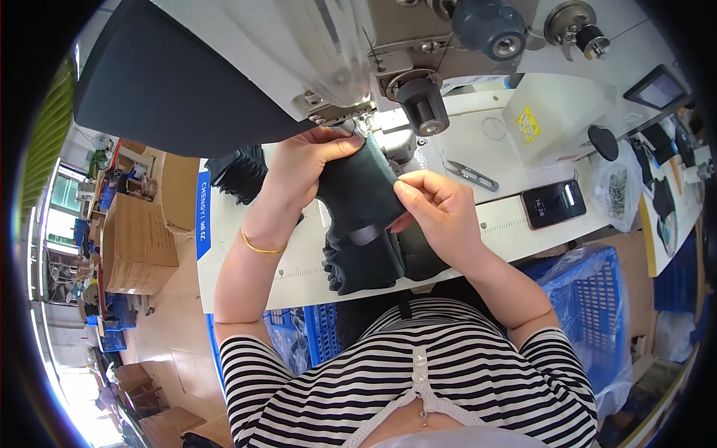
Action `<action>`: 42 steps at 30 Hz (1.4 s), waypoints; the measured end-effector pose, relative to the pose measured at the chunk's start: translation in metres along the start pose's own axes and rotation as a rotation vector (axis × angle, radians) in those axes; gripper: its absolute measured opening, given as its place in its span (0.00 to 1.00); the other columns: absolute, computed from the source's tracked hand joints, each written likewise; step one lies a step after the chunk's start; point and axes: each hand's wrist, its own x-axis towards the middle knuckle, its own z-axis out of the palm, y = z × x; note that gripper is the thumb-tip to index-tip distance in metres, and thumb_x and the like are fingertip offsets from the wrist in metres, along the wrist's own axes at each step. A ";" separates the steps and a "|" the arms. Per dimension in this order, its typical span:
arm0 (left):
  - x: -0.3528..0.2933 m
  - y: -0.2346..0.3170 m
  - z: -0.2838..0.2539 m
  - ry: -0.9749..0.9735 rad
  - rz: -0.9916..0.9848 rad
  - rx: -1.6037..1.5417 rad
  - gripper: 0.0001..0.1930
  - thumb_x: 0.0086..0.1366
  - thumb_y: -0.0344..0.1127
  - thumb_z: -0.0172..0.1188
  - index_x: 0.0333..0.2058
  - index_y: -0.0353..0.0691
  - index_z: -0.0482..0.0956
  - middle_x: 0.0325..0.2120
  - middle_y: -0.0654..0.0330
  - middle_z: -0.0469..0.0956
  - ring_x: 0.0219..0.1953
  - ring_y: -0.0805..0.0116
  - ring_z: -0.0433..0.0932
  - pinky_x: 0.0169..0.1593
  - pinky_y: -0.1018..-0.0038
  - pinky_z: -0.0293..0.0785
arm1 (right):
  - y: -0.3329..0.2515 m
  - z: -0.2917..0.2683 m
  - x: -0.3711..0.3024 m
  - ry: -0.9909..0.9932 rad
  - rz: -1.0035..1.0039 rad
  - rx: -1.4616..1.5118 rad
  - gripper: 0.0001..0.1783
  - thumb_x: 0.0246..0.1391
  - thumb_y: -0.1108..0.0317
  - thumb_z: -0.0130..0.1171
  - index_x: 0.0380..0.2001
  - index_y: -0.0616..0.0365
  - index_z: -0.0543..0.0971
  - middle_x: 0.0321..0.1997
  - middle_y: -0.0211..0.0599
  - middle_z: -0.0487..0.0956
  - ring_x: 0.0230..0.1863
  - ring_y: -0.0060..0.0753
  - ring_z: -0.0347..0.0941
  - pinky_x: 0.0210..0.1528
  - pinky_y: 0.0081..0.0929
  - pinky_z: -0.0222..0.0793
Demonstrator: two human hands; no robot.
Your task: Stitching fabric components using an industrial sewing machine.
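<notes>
A dark fabric piece point(358, 183) stretches between my hands under the head of a sewing machine point(358, 119). My left hand point(310, 160) pinches its far left edge close to the needle area, thumb and fingers closed. On the right edge, my right hand point(437, 209) grips the cloth between thumb and fingers. Below it, a stack of dark fabric pieces point(362, 269) lies at the table's front edge. The needle tip itself is too small to make out.
Another dark fabric pile point(237, 173) lies left of my left wrist. Thread snips point(472, 176) and a phone point(553, 204) rest on the white table point(299, 287) to the right. Blue plastic baskets point(590, 313) stand below; cardboard boxes point(138, 243) are at the left.
</notes>
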 end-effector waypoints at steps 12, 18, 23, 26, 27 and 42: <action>0.000 -0.004 -0.002 -0.024 0.059 0.002 0.08 0.57 0.19 0.65 0.37 0.30 0.81 0.35 0.54 0.83 0.37 0.70 0.82 0.46 0.75 0.78 | 0.005 0.000 -0.001 0.018 -0.001 -0.010 0.12 0.65 0.68 0.54 0.37 0.68 0.79 0.24 0.33 0.80 0.27 0.24 0.81 0.31 0.19 0.78; -0.001 -0.005 0.000 -0.030 0.081 0.011 0.09 0.57 0.18 0.64 0.38 0.30 0.81 0.35 0.55 0.84 0.37 0.70 0.81 0.46 0.74 0.77 | 0.003 0.000 -0.002 0.025 0.010 -0.013 0.11 0.65 0.68 0.54 0.37 0.68 0.79 0.24 0.33 0.81 0.27 0.24 0.81 0.31 0.18 0.77; 0.001 -0.006 -0.001 -0.048 0.106 -0.035 0.09 0.57 0.18 0.64 0.38 0.31 0.82 0.35 0.55 0.84 0.37 0.70 0.81 0.47 0.74 0.77 | 0.004 0.000 -0.002 0.020 0.004 -0.024 0.11 0.65 0.68 0.54 0.37 0.69 0.79 0.24 0.33 0.80 0.27 0.24 0.82 0.31 0.18 0.77; 0.003 -0.006 -0.003 -0.021 0.096 -0.023 0.09 0.58 0.17 0.63 0.38 0.30 0.81 0.36 0.54 0.83 0.38 0.69 0.81 0.47 0.74 0.77 | 0.004 0.001 -0.002 0.000 0.007 -0.009 0.12 0.66 0.68 0.54 0.39 0.69 0.79 0.28 0.35 0.81 0.28 0.26 0.82 0.32 0.19 0.78; 0.004 -0.006 -0.003 -0.020 0.103 -0.034 0.09 0.58 0.17 0.63 0.39 0.30 0.81 0.36 0.54 0.83 0.38 0.69 0.81 0.47 0.74 0.77 | 0.004 0.001 -0.002 -0.013 0.017 0.001 0.13 0.66 0.68 0.54 0.41 0.69 0.78 0.32 0.37 0.82 0.29 0.27 0.82 0.33 0.20 0.79; 0.004 -0.003 -0.004 0.003 0.065 -0.007 0.11 0.57 0.18 0.63 0.40 0.26 0.78 0.37 0.53 0.82 0.40 0.68 0.81 0.50 0.74 0.75 | 0.003 0.003 -0.008 -0.027 -0.004 -0.014 0.14 0.67 0.67 0.53 0.43 0.70 0.77 0.32 0.39 0.81 0.32 0.33 0.84 0.33 0.20 0.80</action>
